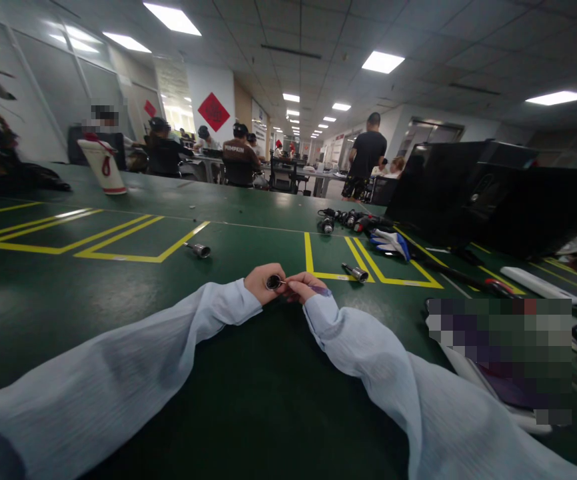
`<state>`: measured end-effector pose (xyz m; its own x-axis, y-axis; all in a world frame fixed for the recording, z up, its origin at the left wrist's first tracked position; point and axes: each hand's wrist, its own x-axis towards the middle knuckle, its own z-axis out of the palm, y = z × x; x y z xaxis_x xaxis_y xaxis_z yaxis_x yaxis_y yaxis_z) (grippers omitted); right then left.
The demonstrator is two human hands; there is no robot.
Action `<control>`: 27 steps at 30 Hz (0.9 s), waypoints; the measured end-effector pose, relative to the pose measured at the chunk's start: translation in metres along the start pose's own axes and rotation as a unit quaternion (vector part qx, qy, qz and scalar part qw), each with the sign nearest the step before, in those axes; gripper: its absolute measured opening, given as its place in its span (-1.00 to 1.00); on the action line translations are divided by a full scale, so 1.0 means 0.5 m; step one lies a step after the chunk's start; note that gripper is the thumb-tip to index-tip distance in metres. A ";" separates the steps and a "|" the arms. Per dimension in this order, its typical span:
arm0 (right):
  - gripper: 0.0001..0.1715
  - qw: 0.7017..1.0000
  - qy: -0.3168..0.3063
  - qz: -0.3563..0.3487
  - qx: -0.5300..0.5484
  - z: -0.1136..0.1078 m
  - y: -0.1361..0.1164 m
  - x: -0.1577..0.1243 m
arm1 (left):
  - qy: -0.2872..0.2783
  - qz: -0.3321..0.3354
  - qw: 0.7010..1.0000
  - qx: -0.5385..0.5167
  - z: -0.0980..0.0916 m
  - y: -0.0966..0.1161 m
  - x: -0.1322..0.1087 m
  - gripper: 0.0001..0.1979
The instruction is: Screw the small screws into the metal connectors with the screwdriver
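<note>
Both my arms in pale blue sleeves reach forward over the green table (118,300). My left hand (262,283) is closed round a small dark round part with a ring-shaped end (273,282). My right hand (304,287) is pinched on a thin tool or pin whose tip meets that part. The two hands touch at the middle of the table. A small metal cylinder (355,272) lies just right of my right hand, and another metal cylinder (199,250) lies to the left, further back.
Yellow lines (133,257) mark boxes on the table. A heap of dark parts (341,219) and a blue-white glove (391,243) lie at back right beside black cases (488,193). A white cup (103,167) stands back left. Several people sit and stand behind.
</note>
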<state>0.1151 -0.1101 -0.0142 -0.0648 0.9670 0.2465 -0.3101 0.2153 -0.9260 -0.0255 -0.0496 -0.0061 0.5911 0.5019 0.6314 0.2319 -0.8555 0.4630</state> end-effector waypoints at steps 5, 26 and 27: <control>-0.88 1.000 -0.007 0.013 -0.028 0.004 -0.007 -0.005 | -0.023 0.020 1.000 0.006 -0.003 -0.001 0.000 -0.94; -0.86 0.997 -0.048 0.042 0.048 -0.004 0.004 0.003 | -0.011 0.048 0.999 -0.004 -0.003 0.002 -0.002 -0.90; -0.87 0.996 -0.051 0.052 0.053 -0.005 0.003 0.004 | -0.012 0.049 0.999 -0.005 -0.003 0.002 -0.002 -0.91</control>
<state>0.1170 -0.1076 -0.0157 -0.1961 0.9634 0.1829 -0.3945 0.0932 -0.9141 -0.0269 -0.0508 -0.0055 0.6291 0.4126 0.6587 0.1652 -0.8991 0.4054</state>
